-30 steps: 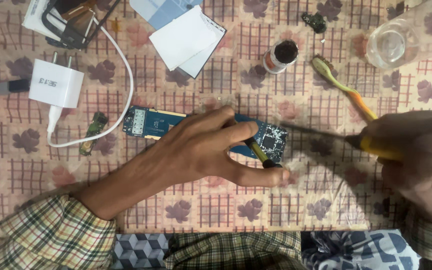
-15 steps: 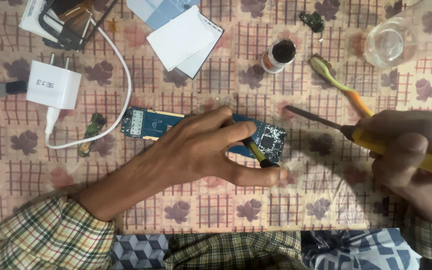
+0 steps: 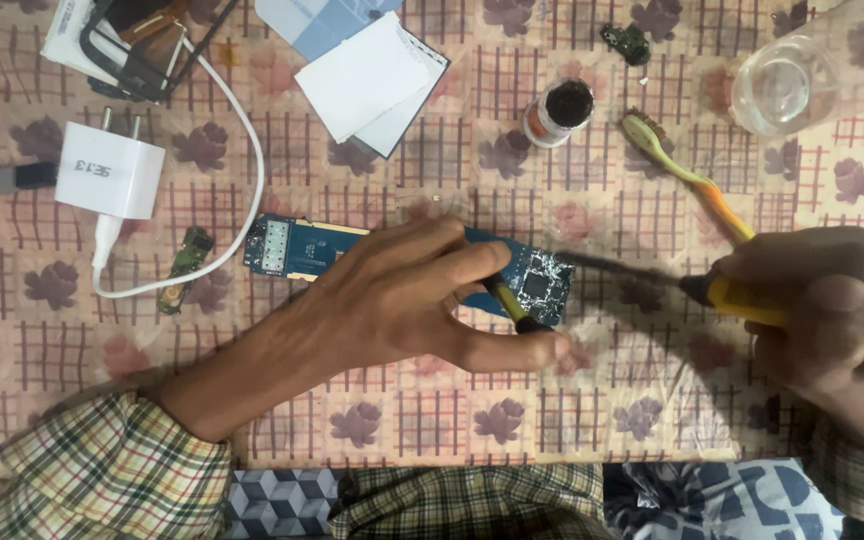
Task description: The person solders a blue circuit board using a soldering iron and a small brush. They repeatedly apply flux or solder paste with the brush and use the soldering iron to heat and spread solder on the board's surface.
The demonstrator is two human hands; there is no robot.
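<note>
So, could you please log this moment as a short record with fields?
surface: patterned cloth
left hand: presses on the blue circuit board and holds a thin tool at its chip end
right hand: grips a yellow-handled soldering iron, tip at the board's edge
nearby: toothbrush, small open jar, white charger, white cards, clear bottle

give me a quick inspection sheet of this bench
surface: checked floral cloth
job's things: blue circuit board; yellow-handled soldering iron, tip at board's right end; thin yellow-black tool
clutter: green-orange toothbrush, small dark-filled jar, clear plastic cup, white paper sheets, small green board
grippers: left hand pins board, pinching thin tool; right hand grips iron
cables: white charger with white cable
surroundings: nothing seen
</note>
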